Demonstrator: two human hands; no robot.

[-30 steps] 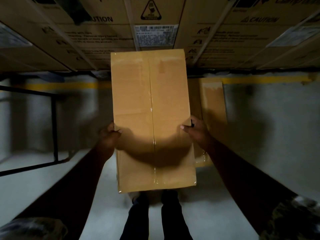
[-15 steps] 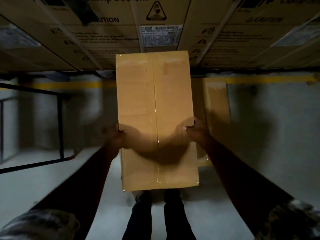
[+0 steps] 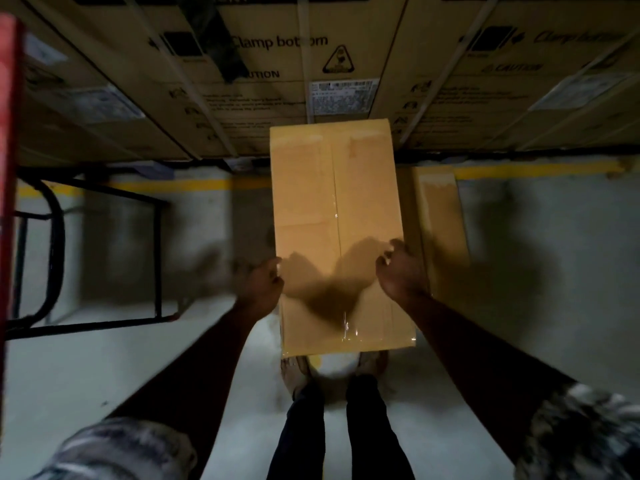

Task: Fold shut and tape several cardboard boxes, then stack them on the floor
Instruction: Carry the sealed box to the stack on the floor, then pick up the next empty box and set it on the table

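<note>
Two hands flank the taped box (image 3: 337, 230), which apparently stands on the floor (image 3: 104, 368) beside a second box (image 3: 440, 220). The right hand (image 3: 401, 271) is loosely curled and grasps nothing. The left hand (image 3: 259, 285) is too blurred to tell its grip. Likely light and stiff with slick tape, so take it by the long side edges.

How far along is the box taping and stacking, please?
Done: front box is shut, tape along its seam; a second closed box stands behind it. In hand: left hand and right hand flank the front box, grip unclear. Left: settling it in the stack; no unsealed boxes show.
</note>
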